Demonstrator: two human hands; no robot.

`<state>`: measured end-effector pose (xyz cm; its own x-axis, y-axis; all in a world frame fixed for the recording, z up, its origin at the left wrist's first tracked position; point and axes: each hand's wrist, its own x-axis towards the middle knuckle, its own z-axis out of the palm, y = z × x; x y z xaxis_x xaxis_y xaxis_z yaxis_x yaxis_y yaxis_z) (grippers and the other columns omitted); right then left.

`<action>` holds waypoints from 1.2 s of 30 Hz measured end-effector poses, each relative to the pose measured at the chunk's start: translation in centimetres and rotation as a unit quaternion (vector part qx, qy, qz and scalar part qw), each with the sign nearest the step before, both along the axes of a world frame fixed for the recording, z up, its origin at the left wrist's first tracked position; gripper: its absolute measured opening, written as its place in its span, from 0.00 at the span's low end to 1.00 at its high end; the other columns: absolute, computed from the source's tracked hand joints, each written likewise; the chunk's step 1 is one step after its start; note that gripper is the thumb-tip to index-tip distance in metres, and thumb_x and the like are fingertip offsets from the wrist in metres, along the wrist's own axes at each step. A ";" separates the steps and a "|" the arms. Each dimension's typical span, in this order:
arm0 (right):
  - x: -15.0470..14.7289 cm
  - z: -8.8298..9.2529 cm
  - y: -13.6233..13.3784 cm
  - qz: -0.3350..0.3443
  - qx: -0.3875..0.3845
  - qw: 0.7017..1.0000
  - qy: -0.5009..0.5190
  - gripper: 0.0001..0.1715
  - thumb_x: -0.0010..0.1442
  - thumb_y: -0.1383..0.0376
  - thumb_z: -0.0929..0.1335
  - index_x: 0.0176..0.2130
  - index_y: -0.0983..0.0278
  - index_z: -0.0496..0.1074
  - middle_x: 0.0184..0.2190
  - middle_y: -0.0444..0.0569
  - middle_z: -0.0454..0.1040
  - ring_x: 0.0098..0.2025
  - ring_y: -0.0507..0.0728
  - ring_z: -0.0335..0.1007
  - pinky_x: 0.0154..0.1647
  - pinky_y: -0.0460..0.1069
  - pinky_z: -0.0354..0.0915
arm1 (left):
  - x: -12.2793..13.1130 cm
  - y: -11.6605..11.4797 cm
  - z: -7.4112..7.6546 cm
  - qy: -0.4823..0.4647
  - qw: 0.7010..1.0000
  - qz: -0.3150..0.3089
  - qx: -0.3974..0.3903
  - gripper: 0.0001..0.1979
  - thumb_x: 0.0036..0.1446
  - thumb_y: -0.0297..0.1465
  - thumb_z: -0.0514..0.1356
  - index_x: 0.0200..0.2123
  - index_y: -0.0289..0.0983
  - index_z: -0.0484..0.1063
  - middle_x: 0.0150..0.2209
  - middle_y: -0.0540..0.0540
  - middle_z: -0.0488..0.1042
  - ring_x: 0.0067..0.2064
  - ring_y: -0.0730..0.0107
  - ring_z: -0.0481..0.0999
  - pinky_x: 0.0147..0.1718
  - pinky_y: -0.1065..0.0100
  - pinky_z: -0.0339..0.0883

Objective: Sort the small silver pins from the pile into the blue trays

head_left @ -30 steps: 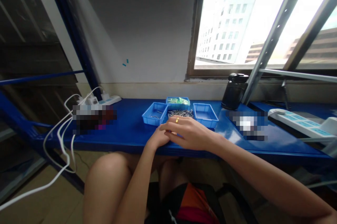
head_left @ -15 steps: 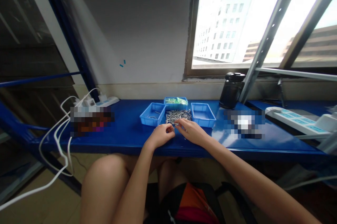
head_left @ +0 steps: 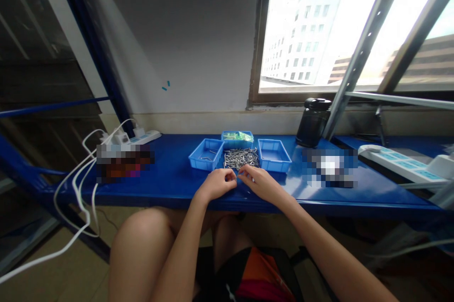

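A pile of small silvery metal pieces, screw-like in shape, [head_left: 241,157] lies on the blue table between the blue bins. Just in front of it, my left hand [head_left: 217,184] is curled with thumb and fingers brought together; whatever it pinches is too small to make out. Facing it from the right, my right hand [head_left: 259,181] has its thumb and fingertips pinched close to the left fingertips. The left blue bin [head_left: 203,164] holds a few thin metal pieces. On the right stands another blue bin [head_left: 275,166].
Behind the pile, a third blue bin [head_left: 227,143] holds green-tinted plastic packets [head_left: 238,136]. A black flask [head_left: 312,125] stands near the window. Power strips [head_left: 400,162] and white cables [head_left: 76,184] lie at both sides of the blue table [head_left: 170,169].
My right hand has drawn back from the edge of the metal pile toward me, and its fingertips are now beside my left fingertips. My left hand has barely moved.
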<state>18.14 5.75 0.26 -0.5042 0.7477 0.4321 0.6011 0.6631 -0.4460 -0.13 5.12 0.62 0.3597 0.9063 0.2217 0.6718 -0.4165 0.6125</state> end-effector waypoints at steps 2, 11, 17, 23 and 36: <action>0.0 0.0 0.0 -0.006 -0.002 1.000 0.002 0.08 0.61 0.63 0.61 0.36 0.62 0.67 0.29 0.46 0.72 0.30 0.53 0.67 0.31 0.45 0.60 | 0.0 0.0 0.0 0.003 1.000 -0.001 -0.001 0.08 0.47 0.33 0.54 0.28 0.36 0.71 0.26 0.50 0.71 0.29 0.71 0.68 0.27 0.73 0.58; 0.3 -0.4 0.1 -0.018 -0.017 0.999 0.023 0.05 0.58 0.65 0.62 0.32 0.63 0.66 0.26 0.45 0.71 0.27 0.51 0.66 0.28 0.45 0.59 | 0.0 0.1 0.2 -0.053 0.999 0.010 0.003 0.11 0.50 0.35 0.53 0.30 0.34 0.71 0.25 0.50 0.68 0.28 0.72 0.65 0.27 0.72 0.58; 0.2 -0.1 -0.2 -0.020 0.004 1.000 -0.012 0.07 0.59 0.64 0.62 0.32 0.63 0.67 0.24 0.45 0.70 0.26 0.51 0.65 0.27 0.45 0.58 | -0.1 -0.1 0.2 -0.093 0.996 0.010 0.001 0.11 0.51 0.36 0.54 0.31 0.35 0.70 0.23 0.51 0.66 0.27 0.73 0.64 0.28 0.72 0.58; 0.2 -0.2 -0.1 -0.020 0.011 0.999 -0.027 0.07 0.60 0.64 0.62 0.33 0.63 0.68 0.26 0.45 0.71 0.27 0.52 0.65 0.28 0.45 0.58 | -0.2 0.0 0.1 -0.115 0.993 -0.002 -0.007 0.11 0.51 0.36 0.56 0.33 0.34 0.71 0.25 0.51 0.67 0.28 0.73 0.65 0.29 0.72 0.59; 0.2 -0.2 -0.1 0.008 0.015 0.999 -0.031 0.10 0.61 0.63 0.61 0.36 0.63 0.70 0.32 0.48 0.72 0.34 0.54 0.68 0.36 0.47 0.61 | -0.2 0.0 0.1 -0.154 0.988 -0.011 -0.008 0.06 0.50 0.31 0.55 0.30 0.35 0.67 0.33 0.47 0.74 0.35 0.69 0.71 0.35 0.69 0.64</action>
